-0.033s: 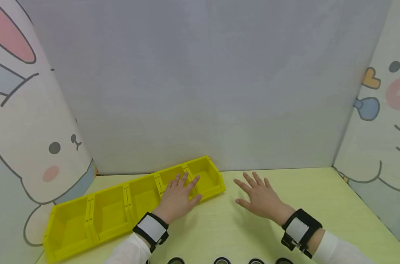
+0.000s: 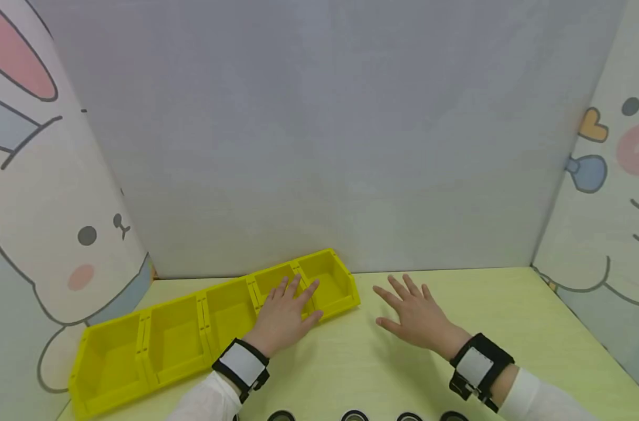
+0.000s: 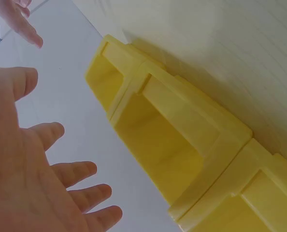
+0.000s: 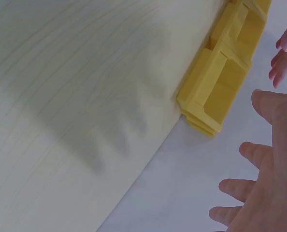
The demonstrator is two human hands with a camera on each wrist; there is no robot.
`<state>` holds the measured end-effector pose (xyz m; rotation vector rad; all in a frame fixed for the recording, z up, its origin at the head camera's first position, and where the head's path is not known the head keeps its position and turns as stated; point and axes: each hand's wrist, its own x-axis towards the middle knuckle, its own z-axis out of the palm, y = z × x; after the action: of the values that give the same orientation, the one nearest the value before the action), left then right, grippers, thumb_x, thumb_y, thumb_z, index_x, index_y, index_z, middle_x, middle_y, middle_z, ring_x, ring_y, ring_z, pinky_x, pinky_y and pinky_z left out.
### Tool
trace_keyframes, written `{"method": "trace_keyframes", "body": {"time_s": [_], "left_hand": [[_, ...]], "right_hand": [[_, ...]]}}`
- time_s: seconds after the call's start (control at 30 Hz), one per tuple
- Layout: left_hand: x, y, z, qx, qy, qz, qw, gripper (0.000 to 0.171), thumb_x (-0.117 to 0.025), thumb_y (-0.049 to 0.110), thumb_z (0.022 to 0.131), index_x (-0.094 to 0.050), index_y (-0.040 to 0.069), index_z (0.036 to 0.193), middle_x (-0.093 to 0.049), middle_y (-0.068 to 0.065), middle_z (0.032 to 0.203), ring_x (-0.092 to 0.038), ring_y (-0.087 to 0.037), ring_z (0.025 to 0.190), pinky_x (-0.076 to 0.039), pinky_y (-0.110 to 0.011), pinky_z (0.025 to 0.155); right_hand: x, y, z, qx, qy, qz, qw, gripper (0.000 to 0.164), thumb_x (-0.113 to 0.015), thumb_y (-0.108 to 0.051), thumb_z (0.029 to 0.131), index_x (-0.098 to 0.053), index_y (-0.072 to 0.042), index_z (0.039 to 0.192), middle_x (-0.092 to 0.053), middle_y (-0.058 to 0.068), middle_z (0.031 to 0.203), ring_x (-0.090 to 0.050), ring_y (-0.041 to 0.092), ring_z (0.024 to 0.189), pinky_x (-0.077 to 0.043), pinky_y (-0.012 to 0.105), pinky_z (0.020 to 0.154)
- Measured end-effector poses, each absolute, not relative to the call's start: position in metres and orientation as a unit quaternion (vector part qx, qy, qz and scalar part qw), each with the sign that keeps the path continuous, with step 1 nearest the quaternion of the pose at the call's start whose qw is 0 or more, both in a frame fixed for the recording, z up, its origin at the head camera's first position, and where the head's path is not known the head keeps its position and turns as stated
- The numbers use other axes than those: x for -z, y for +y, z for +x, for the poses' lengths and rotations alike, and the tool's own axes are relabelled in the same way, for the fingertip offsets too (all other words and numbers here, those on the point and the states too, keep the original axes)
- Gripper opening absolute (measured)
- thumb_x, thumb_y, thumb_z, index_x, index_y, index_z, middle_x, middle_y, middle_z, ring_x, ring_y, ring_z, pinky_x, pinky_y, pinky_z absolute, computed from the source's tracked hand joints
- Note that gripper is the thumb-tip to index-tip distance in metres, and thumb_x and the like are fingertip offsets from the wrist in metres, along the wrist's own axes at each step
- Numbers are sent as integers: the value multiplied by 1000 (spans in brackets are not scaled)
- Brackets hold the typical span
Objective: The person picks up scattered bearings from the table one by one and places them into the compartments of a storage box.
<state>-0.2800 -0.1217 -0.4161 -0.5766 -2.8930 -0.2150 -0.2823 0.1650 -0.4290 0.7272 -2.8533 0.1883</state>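
Observation:
In the head view my left hand [image 2: 284, 318] is held with fingers spread in front of the right part of a row of yellow bins [image 2: 174, 342], hiding some of it. The left wrist view shows this palm apart from the bins [image 3: 158, 140], with nothing in it. To the right, my right hand [image 2: 418, 318] hovers above the pale table, fingers spread and holding nothing. Its shadow falls on the tabletop in the right wrist view, where the row's end bin [image 4: 213, 92] appears beyond the thumb. The visible bin compartments hold nothing that I can see.
Several round, dark-rimmed objects [image 2: 354, 416] line the near edge of the table [image 2: 346, 368], cut off by the frame. A plain grey-white wall [image 2: 330, 134] stands behind. Side panels with cartoon animals [image 2: 51, 234] flank the table left and right.

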Motion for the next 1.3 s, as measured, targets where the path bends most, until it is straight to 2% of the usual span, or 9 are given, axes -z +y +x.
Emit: {"method": "trace_keyframes", "body": {"time_s": [0.4, 0.53, 0.7, 0.9, 1.03, 1.13, 1.2, 1.3], "left_hand": [[413, -127, -277, 63, -972, -201, 104, 62, -47, 53, 93, -36, 23, 146, -31, -22, 149, -29, -46, 135, -30, -60, 107], [413, -141, -274, 77, -973, -194, 102, 63, -47, 52, 94, -34, 21, 147, -29, -23, 149, -26, -47, 136, -27, -61, 107], [412, -186, -268, 97, -977, -153, 111, 67, -47, 51, 94, -28, 18, 149, -24, -25, 151, -21, -50, 137, -22, -64, 108], [407, -276, -257, 91, -987, -69, 115, 70, -43, 50, 96, -26, 7, 148, -20, -35, 147, -17, -59, 132, -18, -69, 105], [409, -340, -247, 90, -992, 4, 90, 78, -33, 57, 96, -22, -2, 147, -16, -45, 141, -15, -66, 124, -15, -73, 101], [413, -380, -238, 98, -991, 78, 41, 88, -26, 64, 94, -16, -7, 145, -11, -49, 137, -9, -68, 122, -13, -75, 100], [417, -398, -233, 96, -987, 130, 6, 91, -29, 63, 94, -12, -12, 144, -9, -50, 135, -9, -67, 122, -14, -74, 101], [423, -411, -228, 100, -974, 198, -37, 88, -39, 49, 96, -4, -20, 139, -9, -51, 133, -14, -64, 123, -19, -70, 103]], "right_hand": [[423, 160, -288, -75, -959, 256, 97, 64, -55, -51, 90, -38, -22, 145, -31, 18, 151, -22, 45, 139, -24, 70, 103], [415, 152, -296, -75, -959, 260, 90, 65, -54, -51, 91, -36, -21, 146, -29, 18, 151, -21, 46, 139, -23, 69, 104], [403, 132, -320, -94, -961, 250, 68, 66, -51, -52, 92, -32, -23, 148, -24, 17, 154, -16, 44, 141, -21, 67, 107], [398, 104, -356, -111, -967, 228, 32, 68, -51, -50, 93, -26, -22, 150, -18, 16, 156, -12, 43, 142, -19, 64, 110], [407, 87, -379, -135, -965, 223, 36, 68, -50, -46, 95, -24, -17, 150, -20, 18, 155, -16, 40, 142, -20, 56, 113], [418, 73, -390, -177, -961, 207, 38, 70, -52, -40, 95, -21, -11, 150, -24, 18, 153, -23, 35, 141, -23, 48, 115], [425, 64, -393, -205, -959, 191, 37, 71, -54, -35, 95, -19, -8, 150, -27, 17, 152, -27, 33, 140, -27, 45, 114], [433, 52, -394, -206, -961, 179, 41, 69, -54, -28, 96, -18, -3, 149, -31, 18, 150, -34, 30, 137, -30, 40, 112]]}}
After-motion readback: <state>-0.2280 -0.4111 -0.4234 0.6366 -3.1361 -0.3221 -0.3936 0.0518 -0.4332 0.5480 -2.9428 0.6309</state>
